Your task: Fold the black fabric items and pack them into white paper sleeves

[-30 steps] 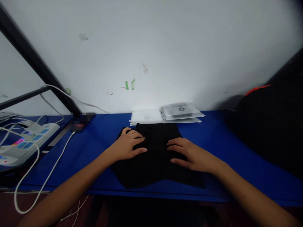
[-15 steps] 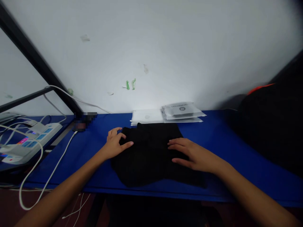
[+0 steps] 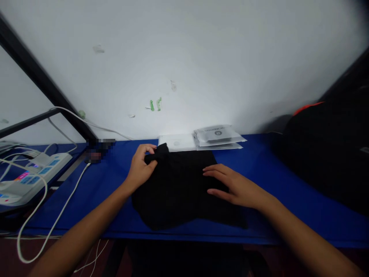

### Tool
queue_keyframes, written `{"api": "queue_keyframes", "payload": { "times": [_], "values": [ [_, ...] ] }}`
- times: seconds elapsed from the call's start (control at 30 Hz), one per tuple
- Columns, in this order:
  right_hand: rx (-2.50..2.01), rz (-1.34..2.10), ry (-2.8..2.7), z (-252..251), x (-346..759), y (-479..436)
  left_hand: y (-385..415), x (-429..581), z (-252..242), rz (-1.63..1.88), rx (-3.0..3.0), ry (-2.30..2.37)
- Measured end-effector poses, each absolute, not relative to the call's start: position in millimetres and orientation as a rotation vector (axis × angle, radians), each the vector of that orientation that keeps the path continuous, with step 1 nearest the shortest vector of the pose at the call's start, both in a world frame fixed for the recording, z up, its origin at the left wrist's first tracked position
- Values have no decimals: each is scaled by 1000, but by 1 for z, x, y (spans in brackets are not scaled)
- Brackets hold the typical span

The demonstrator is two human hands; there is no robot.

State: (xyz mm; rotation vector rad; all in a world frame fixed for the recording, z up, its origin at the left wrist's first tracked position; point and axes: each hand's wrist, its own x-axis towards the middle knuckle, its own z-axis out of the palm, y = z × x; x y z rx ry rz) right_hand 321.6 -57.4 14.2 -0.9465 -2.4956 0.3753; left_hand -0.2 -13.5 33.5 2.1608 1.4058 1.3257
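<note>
A black garment (image 3: 181,192) lies on the blue table (image 3: 115,181) in front of me. My left hand (image 3: 141,167) pinches the garment's far left corner between thumb and fingers and holds it slightly raised. Flat on the right half of the cloth rests my right hand (image 3: 230,186), its fingers stretched out and pointing left.
White plastic packets (image 3: 201,139) are stacked at the wall behind the garment. A white power strip (image 3: 31,177) with white cables (image 3: 52,227) sits at the left. A large black bag (image 3: 331,154) with an orange strip fills the right. A black metal frame (image 3: 43,84) rises at the left.
My left hand slid off the middle of the cloth to its far left corner and closed on it, lifting the corner. My right hand has stayed flat in place.
</note>
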Motion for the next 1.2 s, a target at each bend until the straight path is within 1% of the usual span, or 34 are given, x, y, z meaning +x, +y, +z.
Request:
{"api": "queue_keyframes", "payload": {
  "times": [0.07,0.17,0.23,0.37,0.47,0.53,0.63,0.73,0.8,0.9,0.97,1.07,1.2],
  "values": [
    [-955,381,-2501,15,322,-57,-20,14,31,1160,2363,1237],
    [-971,381,-2513,14,322,-58,-33,33,26,627,2694,1045],
    [-981,380,-2519,14,322,-58,-39,37,27,375,2811,1035],
    [-981,385,-2514,14,321,-58,-38,32,35,197,2903,958],
    [-966,387,-2499,14,320,-58,-30,29,38,172,2944,970],
    [-946,377,-2476,14,319,-59,-27,34,38,222,2986,998],
    [-938,280,-2415,15,316,-60,-31,51,36,496,3050,929],
    [-852,128,-2415,13,314,-59,-40,75,37,730,3104,716],
    [-756,101,-2457,11,315,-58,-40,86,38,717,3138,584],
    [-705,122,-2457,6,319,-56,-18,85,37,594,3090,502],
    [-719,111,-2417,5,320,-56,10,72,34,520,3024,624],
    [-736,105,-2383,6,318,-58,57,42,28,403,2974,1121],
    [-730,156,-2434,7,316,-59,97,10,20,314,2932,1286]
  ]
}}
